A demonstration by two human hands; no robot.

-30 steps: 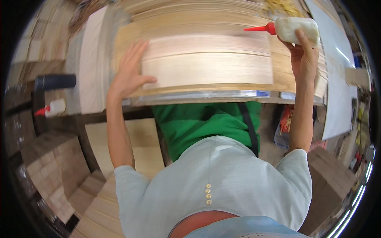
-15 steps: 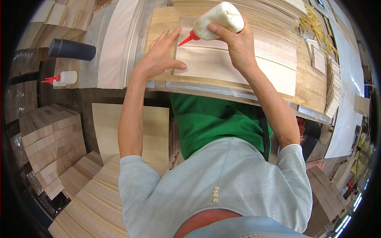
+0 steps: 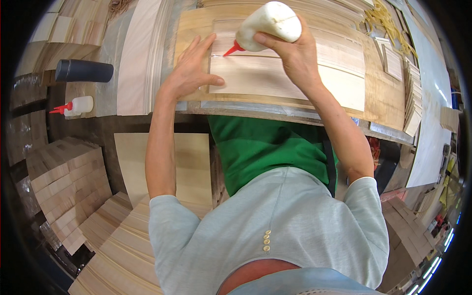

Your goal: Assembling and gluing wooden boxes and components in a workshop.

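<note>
My right hand (image 3: 295, 51) is wrapped round a white glue bottle (image 3: 268, 27) with a red nozzle, tilted so that the tip points down and left. The tip is at the seam between pale wooden boards (image 3: 260, 73), near their left end. A thin whitish line shows on the seam just left of the tip. My left hand (image 3: 191, 69) lies with fingers spread at the left end of the boards, the thumb on the nearer one. Beneath the boards is a larger wooden panel (image 3: 386, 105) on the workbench.
On the left stand a dark cylinder (image 3: 84, 71) and a smaller white bottle with a red cap (image 3: 81, 104). Stacked boards (image 3: 137, 59) lie beside my left hand. Small wood strips (image 3: 412, 98) and yellow straps (image 3: 381, 22) are at the right. Piled wood blocks (image 3: 73, 177) stand lower left.
The bottle has tipped further over, and its tip has moved slightly right along the seam, away from the boards' left end. My left hand keeps its place on the boards.
</note>
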